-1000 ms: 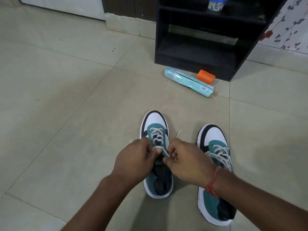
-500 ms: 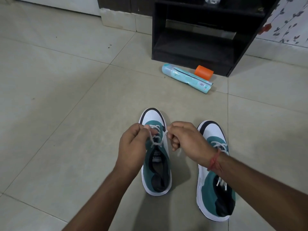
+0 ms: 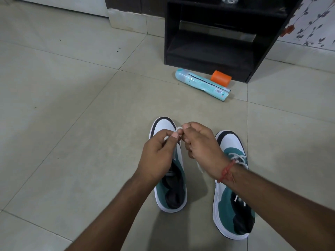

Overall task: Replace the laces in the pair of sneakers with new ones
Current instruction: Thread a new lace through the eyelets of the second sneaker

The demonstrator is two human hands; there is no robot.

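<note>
White lace [image 3: 178, 128] is pinched between the left hand [image 3: 159, 153] and the right hand [image 3: 201, 144], both closed on it at centre frame, directly above the left-hand sneaker [image 3: 174, 192]. The shoe's long axis runs from the lower frame toward the top, toe pointing away. The second sneaker [image 3: 233, 201] is seen laced at lower right. Beyond, a teal tube [image 3: 201, 84] is seen before a black shelf [image 3: 210, 57].

The tiled floor [image 3: 72, 124] carried two sneakers [image 3: 170, 192] [image 3: 233, 211] side by side, a teal tube [image 3: 201, 83] touching an orange cap [image 3: 220, 78], and a black shelf [image 3: 217, 57].
</note>
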